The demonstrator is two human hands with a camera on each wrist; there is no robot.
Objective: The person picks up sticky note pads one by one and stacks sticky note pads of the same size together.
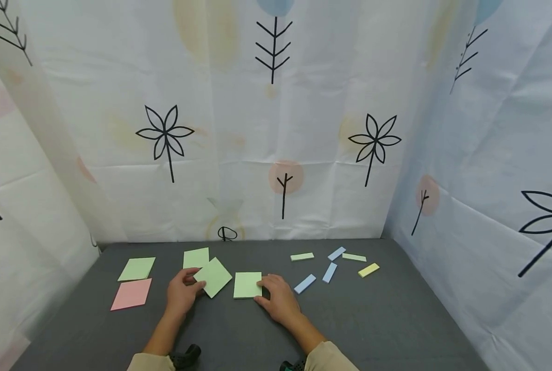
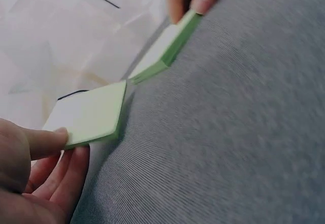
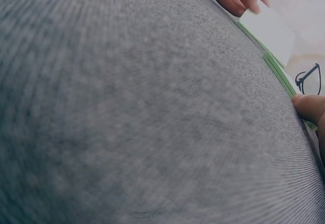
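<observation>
My left hand pinches a square light-green sticky note pad by its left corner, thumb on top and fingers beneath. This pad is turned like a diamond and, in the left wrist view, tilts off the cloth. My right hand grips the right edge of another green sticky note pad between thumb and fingers. A line runs along that pad's side in the right wrist view; whether it is two stacked pads I cannot tell. Behind the left hand lies a third green pad, partly covered by the held one.
At the left lie a green pad and a pink pad. Several narrow strips lie at the right, among them a blue strip, a pale green strip and a yellow strip. Patterned curtains enclose the grey table.
</observation>
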